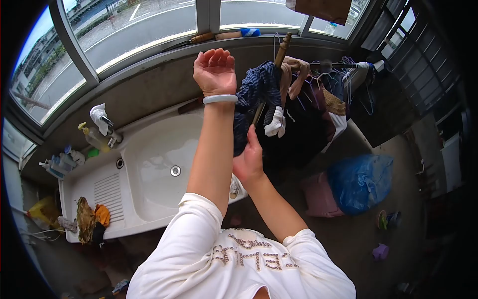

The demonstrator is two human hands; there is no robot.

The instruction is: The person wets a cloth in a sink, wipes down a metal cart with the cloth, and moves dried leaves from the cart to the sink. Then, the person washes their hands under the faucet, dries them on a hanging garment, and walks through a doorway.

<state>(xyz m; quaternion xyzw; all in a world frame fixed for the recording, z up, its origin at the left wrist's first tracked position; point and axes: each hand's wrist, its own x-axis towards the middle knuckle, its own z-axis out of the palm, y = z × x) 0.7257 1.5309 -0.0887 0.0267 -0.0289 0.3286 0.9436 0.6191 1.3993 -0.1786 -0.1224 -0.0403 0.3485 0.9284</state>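
My left hand (215, 72) is raised near the window sill, palm showing, fingers loosely bent and holding nothing. A pale bangle (220, 98) circles that wrist. Just right of it hangs a dark blue patterned garment (259, 84), beside a wooden pole (282, 50). Lower down, my right hand (249, 162) is close to my left forearm, its thumb stretched upward and part of the palm visible. The forearm hides its other fingertips. The garment's lower end appears right behind this hand; whether they touch I cannot tell.
A white sink (154, 154) with a ribbed drainboard stands at left, a covered tap (102, 119) and soap bottle (93, 137) behind it. Hangers and clothes (336, 99) crowd a rack at right. A blue plastic bag (361, 182) and pink bin (321, 197) stand on the floor.
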